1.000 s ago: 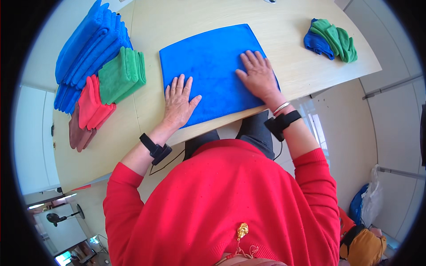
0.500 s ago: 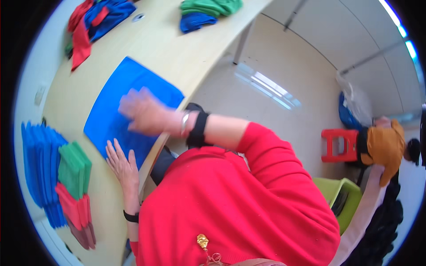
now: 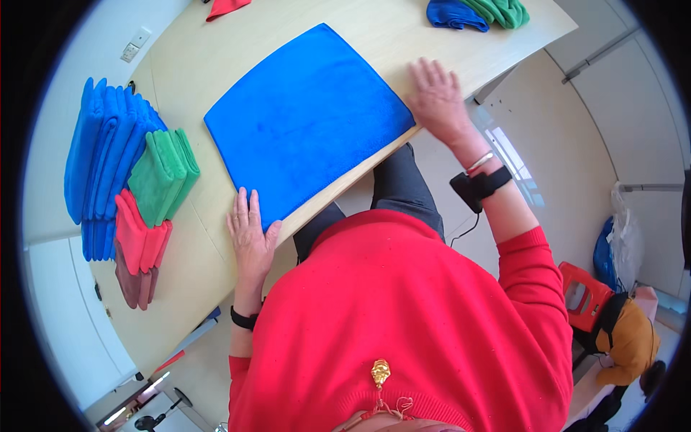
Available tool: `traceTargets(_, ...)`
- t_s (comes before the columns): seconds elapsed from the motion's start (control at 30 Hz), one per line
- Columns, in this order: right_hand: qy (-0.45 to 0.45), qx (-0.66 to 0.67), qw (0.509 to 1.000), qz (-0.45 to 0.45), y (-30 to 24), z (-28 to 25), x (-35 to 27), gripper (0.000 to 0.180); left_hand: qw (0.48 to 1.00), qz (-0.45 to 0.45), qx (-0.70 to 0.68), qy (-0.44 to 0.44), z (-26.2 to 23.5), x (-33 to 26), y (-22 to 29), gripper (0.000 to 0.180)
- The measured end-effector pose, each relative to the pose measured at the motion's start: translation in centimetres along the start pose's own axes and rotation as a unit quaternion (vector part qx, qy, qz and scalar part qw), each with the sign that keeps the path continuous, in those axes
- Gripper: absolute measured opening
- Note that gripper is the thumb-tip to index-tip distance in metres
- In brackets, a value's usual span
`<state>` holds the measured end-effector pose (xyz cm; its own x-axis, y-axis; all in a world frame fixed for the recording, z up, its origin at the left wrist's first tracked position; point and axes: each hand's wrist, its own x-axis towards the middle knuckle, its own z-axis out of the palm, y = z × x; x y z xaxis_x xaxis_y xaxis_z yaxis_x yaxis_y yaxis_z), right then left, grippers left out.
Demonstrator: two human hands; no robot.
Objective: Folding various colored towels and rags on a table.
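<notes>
1. A large blue cloth (image 3: 306, 119) lies spread flat on the light wooden table (image 3: 417, 29), its near corner reaching the table's front edge.
2. The left hand (image 3: 250, 241) rests palm down, fingers stretched and slightly spread, at the cloth's near-left corner; the fingertips touch or just overlap the blue edge, and it grasps nothing.
3. The right hand (image 3: 437, 97) lies open and flat at the cloth's right corner, fingers spread, on the table edge just beside the cloth; it looks a little blurred, and it grips nothing.
4. To the left of the spread cloth sits a row of folded cloths: a long stack of blue folded cloths (image 3: 104, 155) farthest left, a green folded pile (image 3: 167, 176) beside it, and red folded cloths (image 3: 140, 241) nearer the person, with darker brownish-red ones beneath.
5. At the far right end of the table lies a loose heap of blue and green cloths (image 3: 479, 11), well apart from the spread cloth.
6. A red cloth (image 3: 227, 6) shows at the top edge.
7. A small white wall plate (image 3: 134, 47), rectangular, sits on the pale wall beyond the table's left corner.
8. Each wrist carries a black band; the right one also has a thin bracelet.
9. A red stool (image 3: 584, 291) stands on the floor to the right.
</notes>
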<state>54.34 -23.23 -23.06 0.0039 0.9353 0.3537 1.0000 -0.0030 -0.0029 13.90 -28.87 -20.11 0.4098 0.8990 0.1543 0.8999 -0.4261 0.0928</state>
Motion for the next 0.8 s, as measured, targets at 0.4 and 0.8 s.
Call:
traceTargets(0.4,-0.077,0.196,0.952,-0.221,-6.5,-4.9,-1.7,0.06,0.983,0.129,0.13,0.018,-1.5,2.3,1.4,0.022)
traceTargets(0.8,0.025,0.18,0.961,-0.207,-6.2,-2.1,1.1,0.05,0.981,0.06,0.063,0.176,-4.3,5.9,-0.6,0.027)
